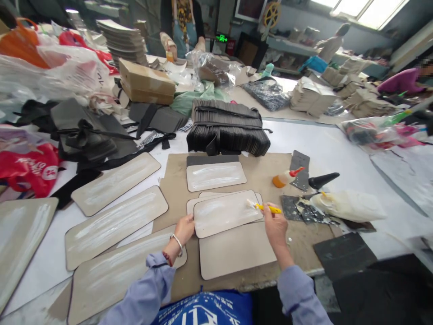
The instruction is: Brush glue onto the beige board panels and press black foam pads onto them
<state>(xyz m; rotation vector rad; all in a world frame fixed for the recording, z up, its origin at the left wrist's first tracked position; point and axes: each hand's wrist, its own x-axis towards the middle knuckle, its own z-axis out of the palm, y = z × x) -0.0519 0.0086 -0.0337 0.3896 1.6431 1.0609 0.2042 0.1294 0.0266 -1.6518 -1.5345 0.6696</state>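
A white worktable [304, 140] bears a brown board [176, 180]; a strapped dark bundle [230, 131] sits behind. On the board, a beige panel [223, 216] overlaps a larger panel [233, 257]. Left hand [184, 230] touches its left edge; clamping cannot be determined. Right hand [275, 225] is closed around a yellow-handled brush [260, 206].

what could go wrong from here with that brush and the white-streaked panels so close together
The left sleeve hangs over the streaked lower-left panel, so it might smear the coating if that is wet.

The brush in the right hand is near the top panel's right end; a stroke past the edge could mark the panels underneath.

The top panel lies askew on others and may slip if the left hand at its edge lets go.
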